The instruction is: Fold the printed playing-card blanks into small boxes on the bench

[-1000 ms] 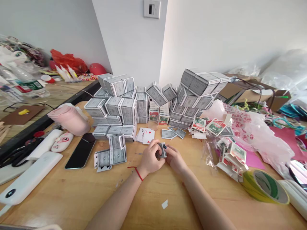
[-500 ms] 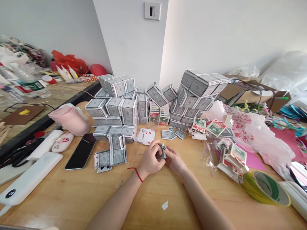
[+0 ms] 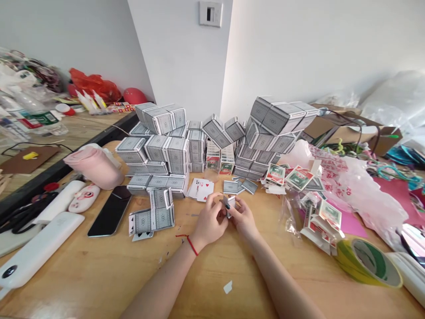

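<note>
Between my two hands, above the wooden table, is a small grey-backed playing card piece (image 3: 229,204), seemingly folded. My right hand (image 3: 244,218) pinches it with thumb and fingers. My left hand (image 3: 212,221) curls against its left side, fingers bent and touching it. Just beyond lie face-up playing cards (image 3: 203,189) and some grey card pieces (image 3: 230,187). To the left sits a joined structure of folded cards (image 3: 156,212). Behind it rise stacked blocks made of folded cards (image 3: 159,155), with another stack (image 3: 265,137) at the right.
A black phone (image 3: 109,212), white power bank (image 3: 40,248) and pink pouch (image 3: 94,166) lie left. At right are opened card boxes (image 3: 322,221), a yellow tape roll (image 3: 368,261) and a plastic bag (image 3: 358,190). A paper scrap (image 3: 227,287) lies near the front.
The card piece has turned so that a paler face shows, and it has shifted slightly right. My left fingers have loosened around it, while my right thumb has come across its front.
</note>
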The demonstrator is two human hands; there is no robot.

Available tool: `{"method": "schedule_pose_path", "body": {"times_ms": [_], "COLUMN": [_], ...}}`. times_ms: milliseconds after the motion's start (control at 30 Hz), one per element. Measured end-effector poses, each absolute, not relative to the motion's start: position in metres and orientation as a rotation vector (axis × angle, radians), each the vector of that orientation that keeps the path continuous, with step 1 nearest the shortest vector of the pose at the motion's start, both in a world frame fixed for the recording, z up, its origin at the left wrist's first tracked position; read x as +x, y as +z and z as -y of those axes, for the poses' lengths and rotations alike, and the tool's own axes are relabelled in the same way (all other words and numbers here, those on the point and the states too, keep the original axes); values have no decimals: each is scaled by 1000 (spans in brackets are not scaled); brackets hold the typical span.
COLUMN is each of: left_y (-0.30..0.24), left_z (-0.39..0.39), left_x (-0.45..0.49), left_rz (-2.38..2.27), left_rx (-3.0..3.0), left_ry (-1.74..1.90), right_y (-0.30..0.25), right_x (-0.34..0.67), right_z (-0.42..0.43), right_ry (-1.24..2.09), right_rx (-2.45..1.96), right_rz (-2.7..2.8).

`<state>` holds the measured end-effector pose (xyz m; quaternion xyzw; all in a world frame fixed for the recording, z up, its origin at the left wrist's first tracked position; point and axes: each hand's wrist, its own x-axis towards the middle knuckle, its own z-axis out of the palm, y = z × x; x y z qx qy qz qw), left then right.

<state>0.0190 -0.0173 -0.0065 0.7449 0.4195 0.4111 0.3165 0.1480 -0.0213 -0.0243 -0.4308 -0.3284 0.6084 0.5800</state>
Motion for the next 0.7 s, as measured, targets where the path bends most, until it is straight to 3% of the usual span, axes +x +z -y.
{"method": "schedule_pose_path", "body": {"times_ms": [300, 533, 700], "left_y": [-17, -12, -11], "left_z": [6, 0, -4], "left_x": [18, 8, 3], "left_rz": [-898, -702, -758], "left_rx": [1028, 821, 923], "left_ry": [767, 650, 800], "right_y": [-21, -20, -33], "right_x": [153, 151, 159], "right_z": [22, 23, 16], "right_ry": [1266, 1288, 1190], "right_rx": [-955, -932, -1012], "right_rz": [962, 1015, 948]}}
